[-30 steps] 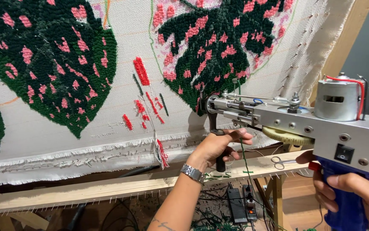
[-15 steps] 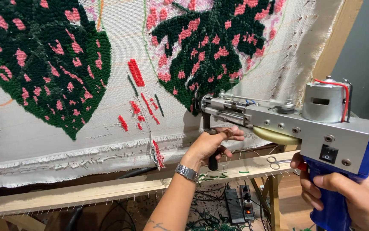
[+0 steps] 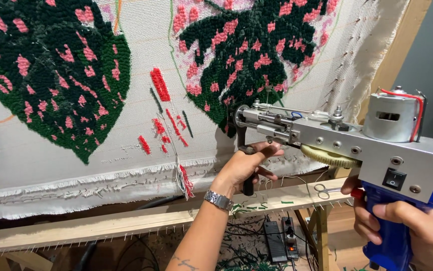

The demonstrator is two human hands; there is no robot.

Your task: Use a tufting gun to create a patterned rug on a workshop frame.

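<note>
The tufting gun (image 3: 347,145) was where we had it, held level in front of the stretched backing cloth (image 3: 141,125), its needle end just at the lower edge of the right-hand leaf (image 3: 256,55). Our left hand (image 3: 246,165) was closed around the black front handle under the nose of the gun, and our right hand (image 3: 417,226) was wrapped tight about the blue rear grip, one finger near the red trigger.

As far as we could judge, the work was well along but not finished. Two dark green leaves speckled with pink were largely filled with pile, the left leaf (image 3: 50,70) included. Between them only a few short red strokes (image 3: 160,84) and thin dark lines stood on bare cloth, and wide areas of the cloth remained untufted. Loose red yarn ends (image 3: 185,179) hung at the fringe. The wooden frame (image 3: 126,223) ran below, with small scissors (image 3: 324,189) resting on its rail and a power strip (image 3: 281,241) on the floor beneath.
</note>
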